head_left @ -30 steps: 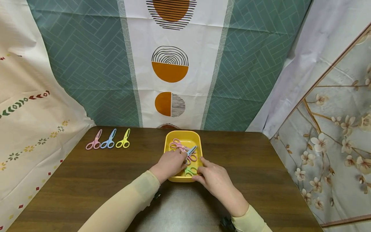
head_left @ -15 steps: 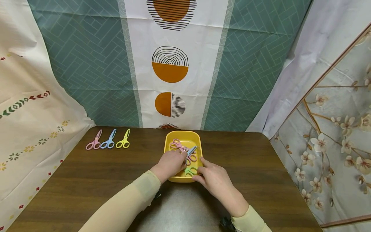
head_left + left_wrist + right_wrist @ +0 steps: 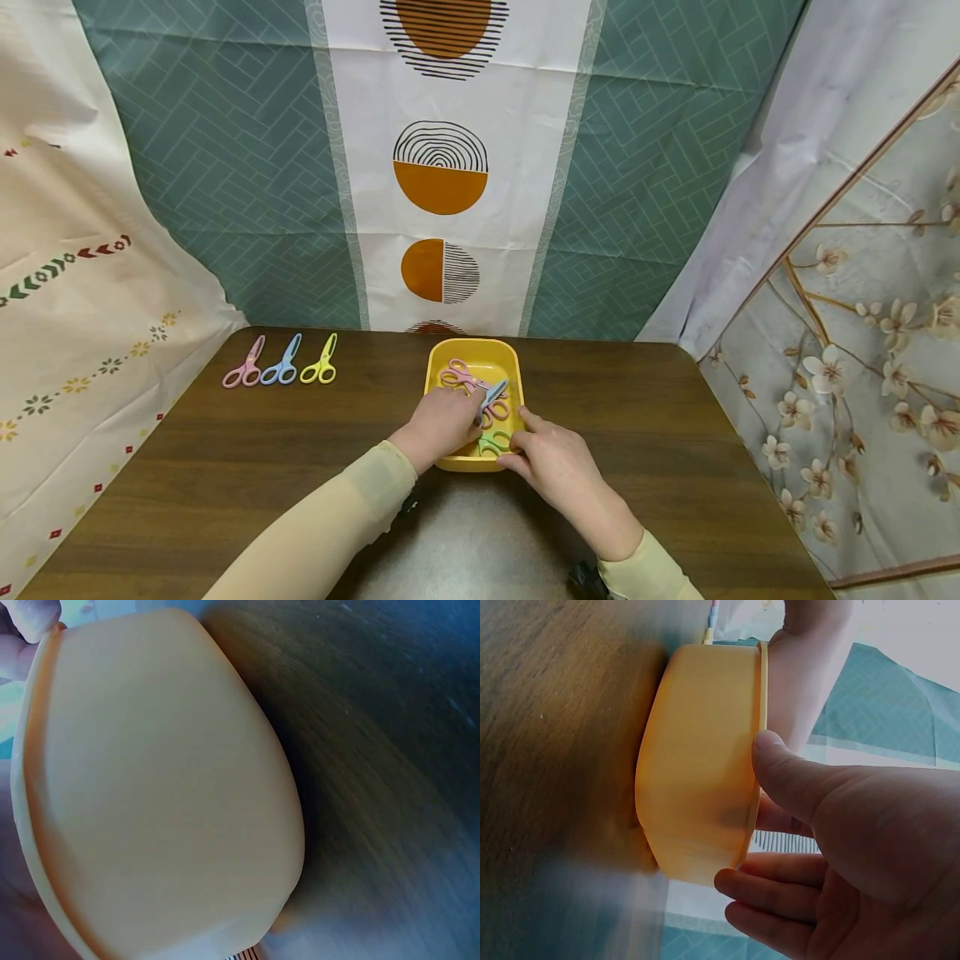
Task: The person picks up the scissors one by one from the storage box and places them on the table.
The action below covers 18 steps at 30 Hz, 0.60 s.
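In the head view, three scissors, a pink pair (image 3: 247,364), a blue pair (image 3: 282,365) and a yellow pair (image 3: 322,363), lie middle left. One yellow tray (image 3: 480,351) sits centre, between my hands, holding one green pair (image 3: 486,442), two sets of pink handles (image 3: 465,380) and one blue-bladed pair (image 3: 493,392); my left hand (image 3: 442,423) meets that, grip hidden. My right hand (image 3: 558,460) clasps the tray, lower right. Left wrist: tray fills left and centre. Right wrist: thumb (image 3: 772,748) and fingers (image 3: 772,894) hold it, centre.

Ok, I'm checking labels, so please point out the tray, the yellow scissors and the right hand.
Tray (image 3: 701,757): right wrist view, outer side wall.
Yellow scissors (image 3: 322,361): head view, where handles meet blades.
Right hand (image 3: 555,457): head view, its back.
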Each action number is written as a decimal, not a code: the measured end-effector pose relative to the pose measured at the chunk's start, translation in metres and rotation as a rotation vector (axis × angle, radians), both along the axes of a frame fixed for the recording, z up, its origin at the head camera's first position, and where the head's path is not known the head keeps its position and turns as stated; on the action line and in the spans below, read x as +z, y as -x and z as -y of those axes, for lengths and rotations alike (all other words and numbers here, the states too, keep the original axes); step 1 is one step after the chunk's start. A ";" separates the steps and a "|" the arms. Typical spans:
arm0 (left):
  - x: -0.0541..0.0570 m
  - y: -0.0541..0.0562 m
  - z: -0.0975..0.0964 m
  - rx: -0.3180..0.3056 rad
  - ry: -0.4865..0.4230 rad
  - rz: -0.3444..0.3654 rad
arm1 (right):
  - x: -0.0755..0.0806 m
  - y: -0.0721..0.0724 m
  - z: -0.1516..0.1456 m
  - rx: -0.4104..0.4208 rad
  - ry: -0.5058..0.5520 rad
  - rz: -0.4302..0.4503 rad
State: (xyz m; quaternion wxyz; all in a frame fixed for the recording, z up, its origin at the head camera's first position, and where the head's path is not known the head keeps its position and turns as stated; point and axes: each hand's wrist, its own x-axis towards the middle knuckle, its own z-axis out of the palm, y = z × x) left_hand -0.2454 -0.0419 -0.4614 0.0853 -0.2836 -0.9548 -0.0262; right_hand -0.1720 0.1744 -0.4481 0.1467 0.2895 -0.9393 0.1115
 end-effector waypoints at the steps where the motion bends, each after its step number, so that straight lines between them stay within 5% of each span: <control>1: 0.000 0.000 0.000 0.001 0.000 -0.002 | 0.000 0.000 0.000 0.001 0.002 0.000; 18: 0.007 -0.010 0.010 -0.008 -0.018 -0.058 | -0.001 0.001 0.000 -0.005 0.009 0.002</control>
